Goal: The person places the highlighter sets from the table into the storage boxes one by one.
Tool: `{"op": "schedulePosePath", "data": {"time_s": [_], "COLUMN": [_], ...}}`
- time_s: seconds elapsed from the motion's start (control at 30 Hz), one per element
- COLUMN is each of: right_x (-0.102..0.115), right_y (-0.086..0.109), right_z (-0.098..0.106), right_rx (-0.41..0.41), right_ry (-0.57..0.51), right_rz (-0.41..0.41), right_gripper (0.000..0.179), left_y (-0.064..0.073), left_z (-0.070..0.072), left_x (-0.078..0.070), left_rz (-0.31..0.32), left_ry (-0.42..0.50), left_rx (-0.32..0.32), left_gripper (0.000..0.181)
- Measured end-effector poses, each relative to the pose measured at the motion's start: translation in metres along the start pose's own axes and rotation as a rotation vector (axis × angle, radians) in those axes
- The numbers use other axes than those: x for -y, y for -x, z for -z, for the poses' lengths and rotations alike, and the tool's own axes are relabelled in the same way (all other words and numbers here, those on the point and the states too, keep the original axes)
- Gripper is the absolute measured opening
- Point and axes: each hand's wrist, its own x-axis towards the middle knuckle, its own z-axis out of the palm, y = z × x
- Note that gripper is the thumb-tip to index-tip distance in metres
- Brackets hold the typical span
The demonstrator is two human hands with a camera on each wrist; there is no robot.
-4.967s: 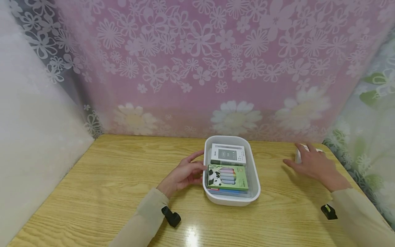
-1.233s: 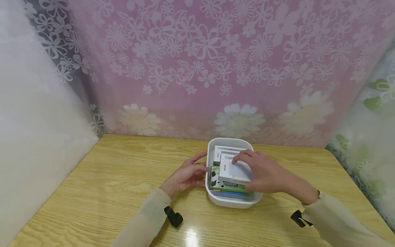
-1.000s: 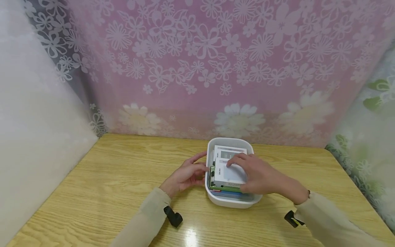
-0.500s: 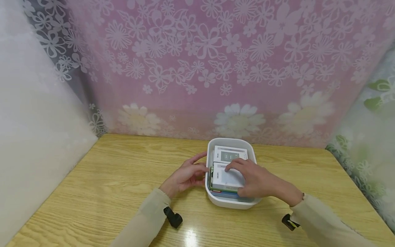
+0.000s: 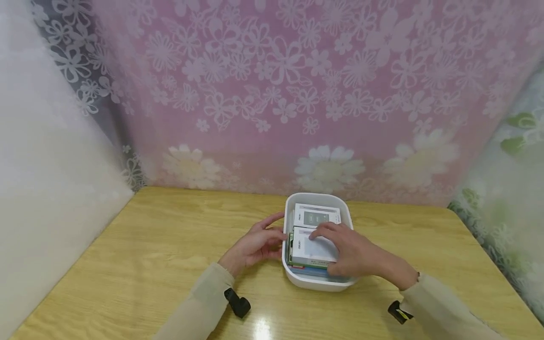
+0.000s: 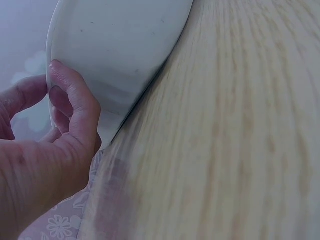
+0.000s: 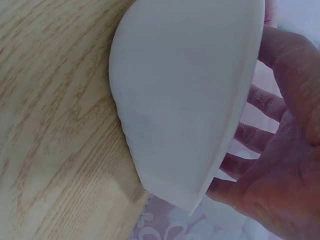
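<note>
In the head view, a white plastic bin (image 5: 301, 282) stands on the table. My right hand (image 5: 354, 250) holds a small white box (image 5: 314, 246) by its edges, low inside the bin. This box covers most of a green box, whose edge (image 5: 291, 252) shows at the left. Behind lies another white box with a grey-green label (image 5: 316, 217). My left hand (image 5: 256, 245) touches the bin's left side with its fingertips, fingers loosely bent. In the left wrist view a fingertip (image 6: 56, 65) meets the rim. In the right wrist view the bin's wall hides the boxes.
A flat blue item (image 5: 312, 271) shows at the bin's near end, below the boxes. The wooden table (image 5: 170, 255) ends at the back against a pink flowered curtain (image 5: 238, 118). Pale sheets hang at both sides. Each sleeve carries a black wrist camera (image 5: 237, 303).
My right hand has brought the white box from the table's far right into the bin, then lowered it over the green panda box and slid it left. My left hand stays at the bin.
</note>
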Motion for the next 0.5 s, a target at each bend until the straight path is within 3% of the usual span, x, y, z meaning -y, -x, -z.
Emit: {"op": "schedulePosePath", "data": {"time_s": [0.17,0.3,0.4,0.5], "right_x": [-0.002,-0.002,-0.002,-0.004], "right_y": [0.004,0.012,0.019,0.029], "right_z": [-0.004,-0.004,-0.002,0.001], "right_rx": [-0.016,-0.032,-0.079,-0.150], "right_ry": [0.012,-0.030,-0.077,-0.098], "right_rz": [0.002,0.003,-0.002,-0.018], "right_gripper": [0.065,0.065,0.060,0.056], "left_y": [0.004,0.010,0.021,0.039], "left_z": [-0.001,-0.003,-0.002,0.002], "left_x": [0.002,0.000,-0.004,-0.010], "left_rz": [-0.002,-0.029,-0.083,-0.189], "left_ry": [-0.027,-0.136,-0.286,-0.543], "left_rx": [-0.017,-0.046,-0.081,-0.143], "left_gripper": [0.071,0.065,0.058,0.053]}}
